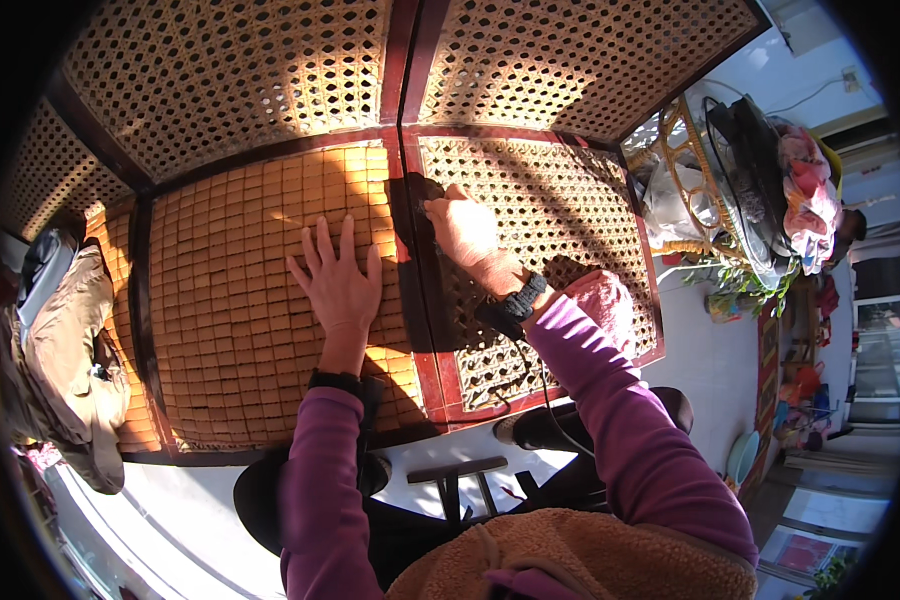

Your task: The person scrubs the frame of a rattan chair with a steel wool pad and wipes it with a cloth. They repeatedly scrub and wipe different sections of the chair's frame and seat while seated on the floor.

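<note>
My left hand (339, 289) lies palm down with its fingers apart on a bamboo tile seat mat (225, 300). My right hand (465, 229) is curled, knuckles up, at the dark red wooden frame (435, 367) between the two seat panels. Its fingertips are in deep shadow, and I cannot make out whether something is pinched in them. Below that hand spreads a woven cane seat panel (562, 195) in a wooden border. A crumpled pink cloth (606, 304) rests on the panel near its front right corner, beside my right forearm.
Cane backrest panels (225, 82) rise behind the seat. Brown clothing (71, 337) is heaped at the left end. To the right stands a rattan stand (694, 172) with bags and a floral cloth (806, 195), above a green plant (765, 289). A small stool (457, 471) is between my legs.
</note>
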The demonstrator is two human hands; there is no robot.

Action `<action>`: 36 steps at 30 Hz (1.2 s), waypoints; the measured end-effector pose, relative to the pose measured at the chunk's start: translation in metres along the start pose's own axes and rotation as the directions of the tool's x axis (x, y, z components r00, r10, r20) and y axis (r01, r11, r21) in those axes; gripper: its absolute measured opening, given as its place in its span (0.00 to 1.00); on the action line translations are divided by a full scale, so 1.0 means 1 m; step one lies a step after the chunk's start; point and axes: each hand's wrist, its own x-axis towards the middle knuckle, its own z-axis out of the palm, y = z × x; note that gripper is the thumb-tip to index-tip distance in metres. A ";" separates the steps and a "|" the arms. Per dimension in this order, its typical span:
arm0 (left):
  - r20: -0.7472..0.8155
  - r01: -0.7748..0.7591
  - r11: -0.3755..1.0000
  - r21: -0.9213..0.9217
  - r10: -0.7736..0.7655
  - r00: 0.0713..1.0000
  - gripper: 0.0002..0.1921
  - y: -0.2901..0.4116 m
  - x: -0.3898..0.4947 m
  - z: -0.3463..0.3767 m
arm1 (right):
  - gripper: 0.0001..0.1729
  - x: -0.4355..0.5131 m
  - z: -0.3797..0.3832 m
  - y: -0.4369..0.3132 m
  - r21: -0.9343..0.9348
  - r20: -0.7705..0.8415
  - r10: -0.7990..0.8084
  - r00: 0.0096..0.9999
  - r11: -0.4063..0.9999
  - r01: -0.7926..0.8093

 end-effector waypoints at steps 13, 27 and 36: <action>0.025 -0.002 0.999 0.043 0.001 1.000 0.29 0.000 0.000 0.003 | 0.10 0.091 0.031 0.022 0.090 -0.089 0.076 0.993 0.994 -0.068; 0.010 -0.012 1.000 0.026 0.012 1.000 0.29 0.000 0.000 0.001 | 0.08 0.120 0.022 0.070 -0.109 -0.192 0.021 0.981 0.993 -0.043; 0.010 -0.020 0.999 0.035 0.020 1.000 0.29 0.001 0.001 0.001 | 0.06 0.125 0.018 0.084 -0.322 -0.166 0.099 0.981 0.935 -0.149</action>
